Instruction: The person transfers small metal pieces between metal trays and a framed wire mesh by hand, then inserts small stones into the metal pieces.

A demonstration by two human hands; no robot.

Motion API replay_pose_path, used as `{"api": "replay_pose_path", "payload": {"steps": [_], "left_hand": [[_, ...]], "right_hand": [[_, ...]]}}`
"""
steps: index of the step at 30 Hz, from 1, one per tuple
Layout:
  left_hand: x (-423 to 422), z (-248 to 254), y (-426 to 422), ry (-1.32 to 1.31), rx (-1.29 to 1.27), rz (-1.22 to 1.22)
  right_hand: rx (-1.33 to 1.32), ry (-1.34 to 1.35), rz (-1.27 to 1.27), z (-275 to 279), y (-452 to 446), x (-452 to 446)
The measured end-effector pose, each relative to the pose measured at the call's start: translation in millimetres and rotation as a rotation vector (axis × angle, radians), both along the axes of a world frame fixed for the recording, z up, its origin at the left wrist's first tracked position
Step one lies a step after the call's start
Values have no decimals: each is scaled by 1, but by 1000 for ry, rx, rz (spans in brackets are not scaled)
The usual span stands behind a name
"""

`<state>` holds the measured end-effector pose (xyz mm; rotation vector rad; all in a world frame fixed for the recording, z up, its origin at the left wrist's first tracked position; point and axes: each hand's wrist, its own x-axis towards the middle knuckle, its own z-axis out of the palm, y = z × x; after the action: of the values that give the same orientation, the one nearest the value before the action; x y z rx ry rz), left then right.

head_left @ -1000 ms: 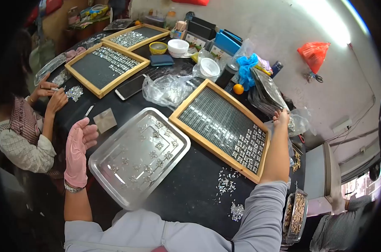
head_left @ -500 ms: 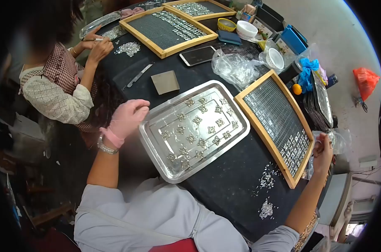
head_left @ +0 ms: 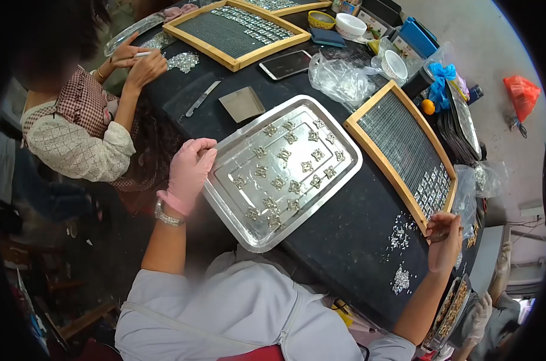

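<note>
My left hand (head_left: 190, 171), in a pink glove, is closed with bent fingers at the left rim of a shiny metal tray (head_left: 249, 239). Several small square, star-like metal ornaments (head_left: 283, 157) lie spaced out on the tray floor. My bare right hand (head_left: 444, 242) has its fingers curled at the near corner of a wooden-framed grid (head_left: 375, 149). Anything within those fingers is too small or hidden to make out. Clear square pieces (head_left: 434, 191) fill the near end of this grid. Two piles of small glittering pieces (head_left: 400, 280) lie left of my right hand.
A knife (head_left: 202, 99), a square grey dish (head_left: 241, 104) and a phone (head_left: 285, 65) lie beyond the tray. Behind them are another framed grid (head_left: 237, 63) and a crumpled plastic bag (head_left: 340, 79). At left, a co-worker's hands (head_left: 141, 66) hold a pen-like tool. Gloved hands (head_left: 481, 316) show at lower right.
My left hand has slid nearer to me along the tray's left rim. My right hand has moved from the grid frame's right side to its near corner. The view has shifted slightly.
</note>
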<state>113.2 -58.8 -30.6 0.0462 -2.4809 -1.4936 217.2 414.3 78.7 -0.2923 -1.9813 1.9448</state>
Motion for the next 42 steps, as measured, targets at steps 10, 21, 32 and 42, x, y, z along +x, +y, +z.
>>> {"api": "replay_pose_path", "payload": {"steps": [10, 21, 32, 42], "left_hand": [[-3, 35, 0, 334, -482, -68], [-78, 82, 82, 255, -344, -852], [-122, 64, 180, 458, -759, -1074], [-138, 60, 214, 409, -788, -1352]], "right_hand": [[-184, 165, -7, -23, -24, 45], [-300, 144, -70, -43, -49, 56], [-242, 142, -59, -52, -47, 67], [-252, 156, -64, -51, -48, 72]]}}
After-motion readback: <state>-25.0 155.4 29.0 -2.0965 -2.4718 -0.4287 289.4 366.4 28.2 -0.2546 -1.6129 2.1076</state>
